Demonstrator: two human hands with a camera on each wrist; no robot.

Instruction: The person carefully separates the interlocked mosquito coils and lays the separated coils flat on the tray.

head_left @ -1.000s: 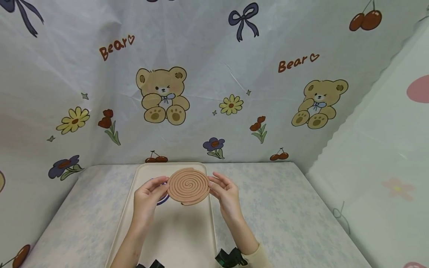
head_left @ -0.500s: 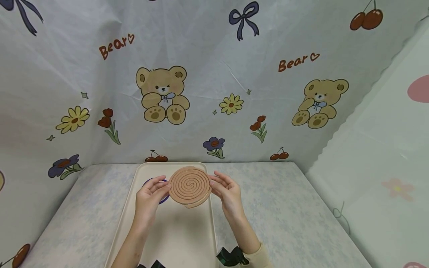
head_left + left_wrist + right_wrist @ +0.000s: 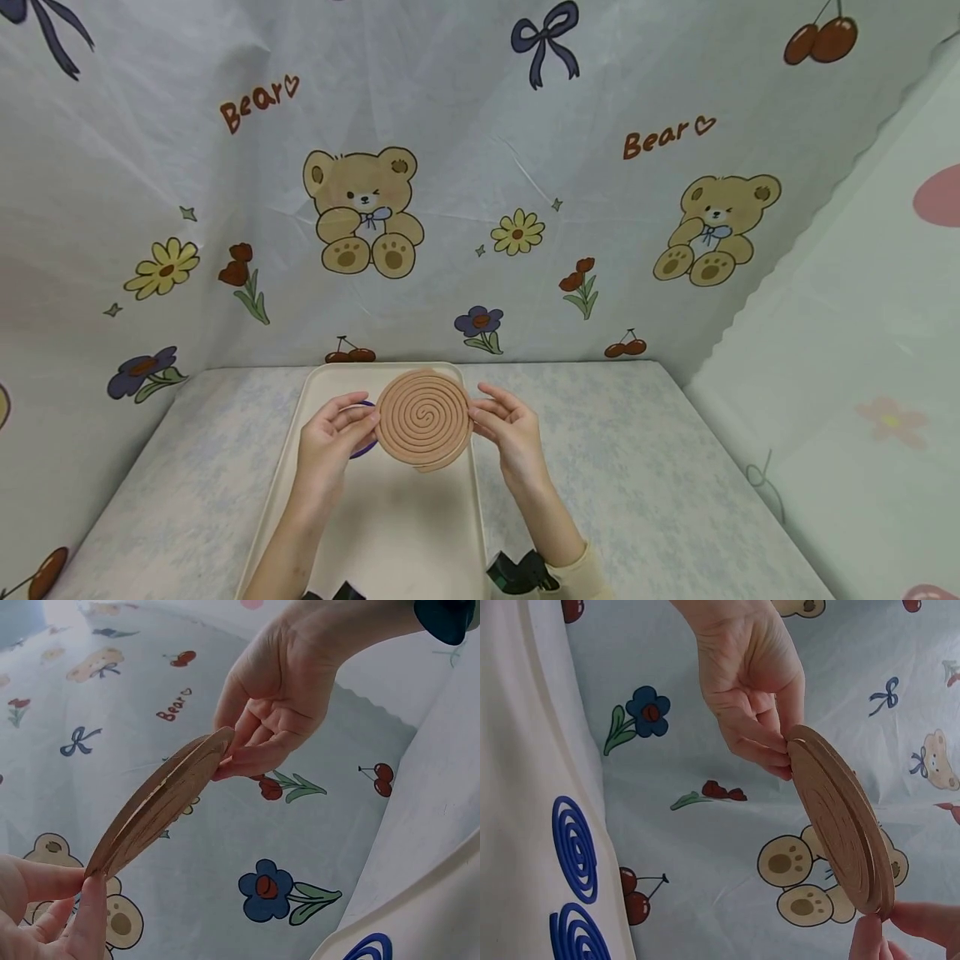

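A round tan mosquito coil [image 3: 423,419], wound in a tight spiral, is held up over the far part of the tray in the head view. My left hand [image 3: 327,442] pinches its left edge between thumb and fingers. At the opposite edge my right hand [image 3: 513,437] pinches it the same way. Seen edge-on in the left wrist view, the coil [image 3: 161,799] has two flat layers with a narrow gap between them. The right wrist view shows the layered coil [image 3: 840,821] slanting between both hands' fingertips.
A cream tray [image 3: 405,533] lies on the pale mottled table [image 3: 637,500] under the hands. Two blue spirals [image 3: 575,850] lie on it, partly hidden behind my left hand in the head view. A cloth wall [image 3: 450,108] with printed bears stands behind the table.
The coil has tilted to face the head camera more fully, and its lower edge sits a little lower in view. Both hands keep their grip and have barely moved.
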